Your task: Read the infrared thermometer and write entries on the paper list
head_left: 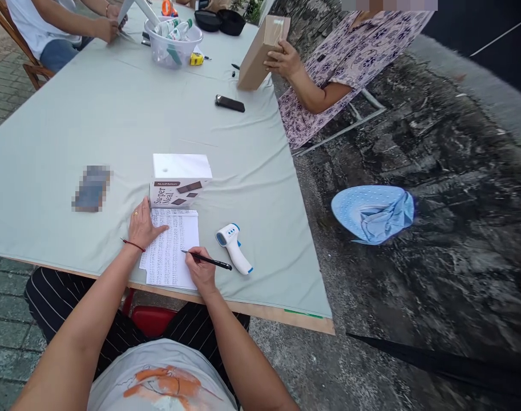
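Observation:
A black pen point(217, 263) sits in the grip of my right hand point(201, 273), its tip over the written lines of a white sheet of paper point(172, 251). My left hand point(144, 227) lies on the sheet's left edge with thumb and fingers spread, its fingertips near the box's lower left corner. Just behind the paper stands a white box point(182, 166) printed "Super Meal". To the right of my writing hand rests a white and blue infrared thermometer point(234, 248).
A pixelated flat item point(92, 188) lies at left, a dark phone-like object point(230, 103) farther back. A clear basin point(174, 54) holds bottles near a yellow tape measure point(196, 59). One person holds a cardboard box point(260, 57); another holds sheets. A blue hat point(374, 214) lies off the table's right side.

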Tool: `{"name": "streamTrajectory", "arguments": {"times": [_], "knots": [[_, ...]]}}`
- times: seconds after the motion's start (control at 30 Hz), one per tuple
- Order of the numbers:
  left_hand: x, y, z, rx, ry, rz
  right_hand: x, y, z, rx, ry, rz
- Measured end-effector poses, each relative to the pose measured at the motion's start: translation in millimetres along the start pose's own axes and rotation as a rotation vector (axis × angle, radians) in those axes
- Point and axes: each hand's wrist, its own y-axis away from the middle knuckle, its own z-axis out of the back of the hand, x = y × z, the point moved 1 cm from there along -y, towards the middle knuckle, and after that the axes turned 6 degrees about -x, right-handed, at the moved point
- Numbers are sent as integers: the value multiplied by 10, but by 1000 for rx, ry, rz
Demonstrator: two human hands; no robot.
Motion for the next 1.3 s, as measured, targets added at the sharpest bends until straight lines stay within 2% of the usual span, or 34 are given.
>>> {"name": "streamTrajectory", "arguments": {"times": [0.47, 0.9, 1.3], "knots": [[39, 5, -22, -10, 9, -20, 33, -7, -6, 27, 51, 47], [39, 3, -31, -25, 2, -38, -3, 0, 4, 8, 38, 12], [31, 1, -17, -29, 10, -32, 3, -6, 7, 20, 51, 37]]}}
